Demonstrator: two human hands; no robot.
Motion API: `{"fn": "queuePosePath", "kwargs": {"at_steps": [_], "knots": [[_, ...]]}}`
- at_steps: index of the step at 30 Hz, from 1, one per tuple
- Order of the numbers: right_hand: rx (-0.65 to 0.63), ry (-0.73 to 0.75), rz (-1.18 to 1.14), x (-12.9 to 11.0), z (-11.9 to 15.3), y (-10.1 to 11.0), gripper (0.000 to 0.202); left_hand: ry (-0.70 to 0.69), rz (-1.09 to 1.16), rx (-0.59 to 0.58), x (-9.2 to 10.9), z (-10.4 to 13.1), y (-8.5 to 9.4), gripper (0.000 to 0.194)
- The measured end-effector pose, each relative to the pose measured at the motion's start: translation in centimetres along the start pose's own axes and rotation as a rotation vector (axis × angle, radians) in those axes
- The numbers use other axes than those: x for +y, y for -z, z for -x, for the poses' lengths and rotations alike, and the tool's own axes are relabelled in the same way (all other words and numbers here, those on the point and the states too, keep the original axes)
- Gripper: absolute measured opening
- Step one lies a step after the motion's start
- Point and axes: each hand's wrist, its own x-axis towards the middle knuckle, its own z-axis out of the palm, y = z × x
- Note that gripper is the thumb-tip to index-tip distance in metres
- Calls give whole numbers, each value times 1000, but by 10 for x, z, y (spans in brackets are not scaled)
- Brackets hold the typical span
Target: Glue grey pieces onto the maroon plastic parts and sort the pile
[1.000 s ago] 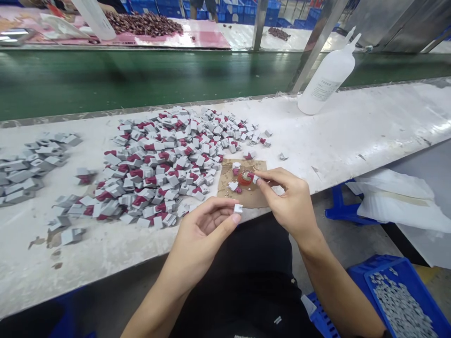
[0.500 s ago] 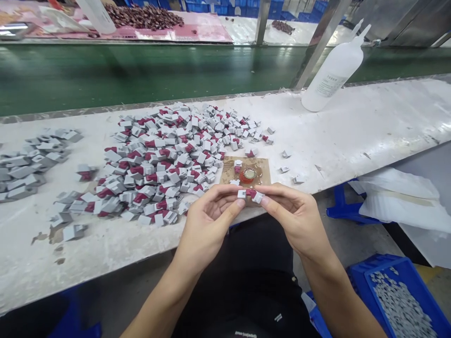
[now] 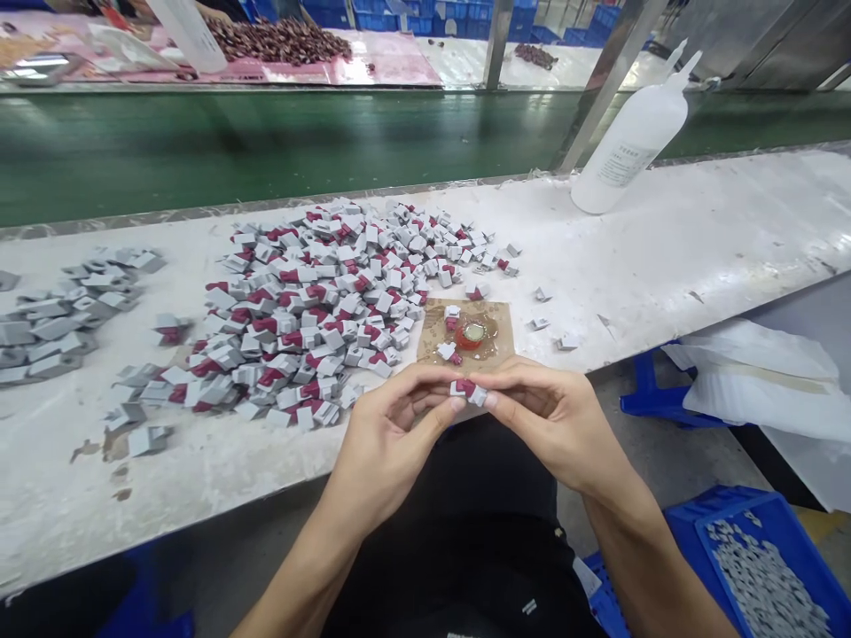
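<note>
A small grey and maroon part (image 3: 468,391) is pinched between both hands at the table's front edge. My left hand (image 3: 392,425) grips its left end with thumb and fingers. On its right end, my right hand (image 3: 555,416) closes in the same way. Just behind the fingers lies a brown sheet (image 3: 429,321) with a wet, glossy patch. A round orange-rimmed piece (image 3: 472,333) and two small grey and maroon parts rest on it. To the left spreads a big heap of grey and maroon parts (image 3: 319,310).
Grey parts (image 3: 59,315) lie at the far left. A white two-nozzle bottle (image 3: 628,142) stands at the back right, before a green conveyor (image 3: 299,137). A few loose pieces sit right of the sheet. A blue crate (image 3: 771,567) of small grey pieces is below right.
The two grey ends of the held part are now closer together, with less maroon showing between them. Both hands appear slightly lower, and the whole view has shifted a little.
</note>
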Motion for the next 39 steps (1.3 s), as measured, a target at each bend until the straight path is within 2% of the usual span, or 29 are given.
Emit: {"fn": "queuePosePath", "kwargs": {"at_steps": [10, 14, 19, 24, 27, 31, 33, 35, 39], "knots": [[-32, 24, -49, 2, 2, -9, 18, -64, -203, -38, 7, 6, 14, 12], [0, 43, -97, 5, 2, -12, 20, -66, -165, -21, 7, 4, 14, 12], [-19, 30, -197, 9, 3, -10, 18, -71, -176, -20, 8, 4, 9, 13], [-31, -1, -98, 7, 7, -8, 29, -67, -287, -33, 9, 5, 15, 16], [65, 16, 64, 9, 7, -1, 39, -162, -518, 103, 18, 1, 29, 20], [337, 102, 480, 18, 3, 14, 34, -276, -866, 482, 41, -13, 48, 24], [386, 153, 661, 23, 3, 18, 32, -280, -974, 645, 48, -22, 56, 28], [365, 194, 766, 28, 4, 19, 33, -288, -1042, 713, 49, -32, 68, 38], [281, 181, 853, 39, 10, 15, 43, -247, -1191, 714, 40, -50, 99, 66]]}}
